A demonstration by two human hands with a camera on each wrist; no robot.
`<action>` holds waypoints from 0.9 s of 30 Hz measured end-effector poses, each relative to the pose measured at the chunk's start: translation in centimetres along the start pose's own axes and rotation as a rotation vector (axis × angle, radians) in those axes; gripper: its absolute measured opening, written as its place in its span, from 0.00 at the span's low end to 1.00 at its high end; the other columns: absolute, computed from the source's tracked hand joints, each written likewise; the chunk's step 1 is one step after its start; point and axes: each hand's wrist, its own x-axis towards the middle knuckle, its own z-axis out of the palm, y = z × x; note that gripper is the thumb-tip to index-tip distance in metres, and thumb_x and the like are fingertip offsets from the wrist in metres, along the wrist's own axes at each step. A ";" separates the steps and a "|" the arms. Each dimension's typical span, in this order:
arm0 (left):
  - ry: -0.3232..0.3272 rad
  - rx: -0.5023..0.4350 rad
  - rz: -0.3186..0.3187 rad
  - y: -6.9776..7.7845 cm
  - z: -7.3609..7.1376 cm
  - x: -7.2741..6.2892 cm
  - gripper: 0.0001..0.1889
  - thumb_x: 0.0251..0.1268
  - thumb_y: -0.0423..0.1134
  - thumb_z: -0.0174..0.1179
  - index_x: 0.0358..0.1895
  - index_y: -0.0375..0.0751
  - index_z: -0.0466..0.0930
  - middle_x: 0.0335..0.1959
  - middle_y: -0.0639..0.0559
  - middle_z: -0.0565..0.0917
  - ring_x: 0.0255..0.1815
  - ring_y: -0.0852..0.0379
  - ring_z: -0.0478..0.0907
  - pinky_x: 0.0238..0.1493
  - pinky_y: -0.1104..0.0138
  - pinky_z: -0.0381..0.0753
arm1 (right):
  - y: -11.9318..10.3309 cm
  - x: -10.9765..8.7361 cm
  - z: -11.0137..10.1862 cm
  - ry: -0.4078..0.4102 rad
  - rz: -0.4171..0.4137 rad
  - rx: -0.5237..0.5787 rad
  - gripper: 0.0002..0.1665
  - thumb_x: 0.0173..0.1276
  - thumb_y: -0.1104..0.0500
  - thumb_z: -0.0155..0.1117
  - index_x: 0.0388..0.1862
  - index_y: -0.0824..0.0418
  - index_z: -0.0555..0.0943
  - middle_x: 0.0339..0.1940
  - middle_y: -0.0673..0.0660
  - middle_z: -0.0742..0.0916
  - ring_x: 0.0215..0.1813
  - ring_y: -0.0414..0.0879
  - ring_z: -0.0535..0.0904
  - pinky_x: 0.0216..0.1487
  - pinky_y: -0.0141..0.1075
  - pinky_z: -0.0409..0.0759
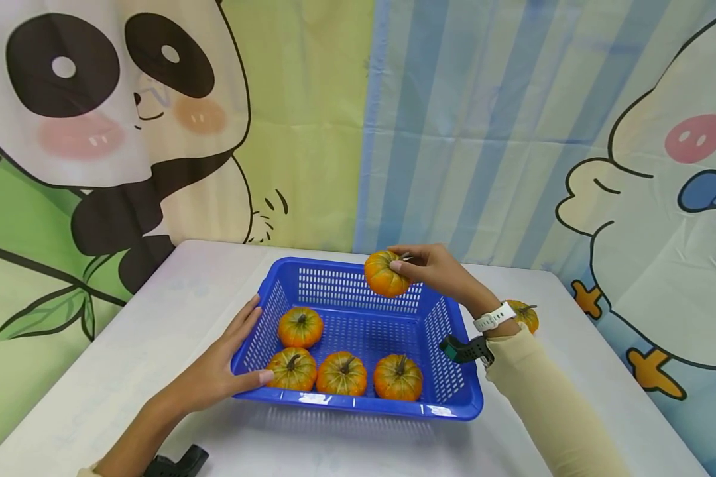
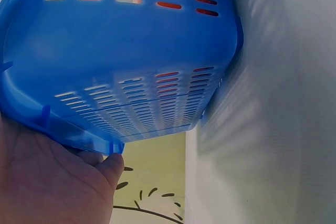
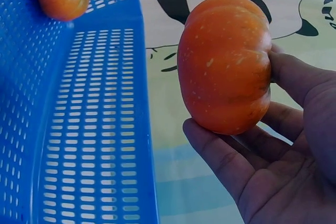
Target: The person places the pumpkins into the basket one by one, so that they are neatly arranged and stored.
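Note:
My right hand (image 1: 432, 268) pinches a small orange pumpkin (image 1: 386, 274) near its stem, thumb on one side and fingers on the other. The pumpkin is held up over the back right of a blue plastic basket (image 1: 358, 397); in the right wrist view this pumpkin (image 3: 226, 66) shows its smooth ribbed side. At the basket's front left corner, my left hand (image 1: 217, 364) holds the rim, thumb over the edge and fingers along the outer left side. Several more pumpkins lie in the basket, among them one pumpkin (image 1: 300, 327) at the left and another (image 1: 398, 377) at front right.
Outside the basket, one more pumpkin (image 1: 524, 316) lies on the white table (image 1: 215, 278), partly behind the right wrist. A cartoon curtain (image 1: 310, 132) hangs behind the table. Dark straps circle both wrists, with a white watch (image 1: 494, 317) on the right.

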 end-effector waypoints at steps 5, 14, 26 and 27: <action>0.001 0.009 -0.004 0.0 0.0 0.0 0.52 0.57 0.52 0.65 0.79 0.43 0.43 0.80 0.54 0.37 0.77 0.35 0.39 0.62 0.32 0.52 | 0.1 0.7 0.6 -0.036 0.010 -0.020 0.27 0.72 0.52 0.61 0.66 0.63 0.75 0.47 0.58 0.86 0.41 0.48 0.84 0.43 0.48 0.84; 0.002 0.015 -0.012 0.1 0.0 0.0 0.52 0.57 0.52 0.65 0.79 0.44 0.42 0.80 0.54 0.37 0.77 0.36 0.39 0.62 0.31 0.51 | 0.2 2.0 1.7 -0.125 0.010 -0.022 0.27 0.71 0.52 0.63 0.65 0.63 0.76 0.48 0.59 0.86 0.42 0.47 0.85 0.44 0.45 0.84; 0.000 0.018 -0.024 0.2 0.0 0.0 0.52 0.57 0.53 0.65 0.79 0.44 0.43 0.80 0.54 0.37 0.77 0.35 0.39 0.62 0.31 0.51 | 0.6 3.2 3.3 -0.220 0.064 0.016 0.27 0.71 0.52 0.62 0.65 0.64 0.75 0.40 0.55 0.88 0.37 0.49 0.84 0.46 0.54 0.82; 0.000 0.020 -0.024 0.2 0.0 0.0 0.52 0.57 0.53 0.65 0.79 0.45 0.43 0.80 0.55 0.36 0.77 0.35 0.39 0.62 0.31 0.51 | 0.7 3.2 3.4 -0.233 0.065 0.013 0.27 0.72 0.52 0.62 0.65 0.65 0.75 0.40 0.55 0.88 0.37 0.49 0.84 0.46 0.53 0.82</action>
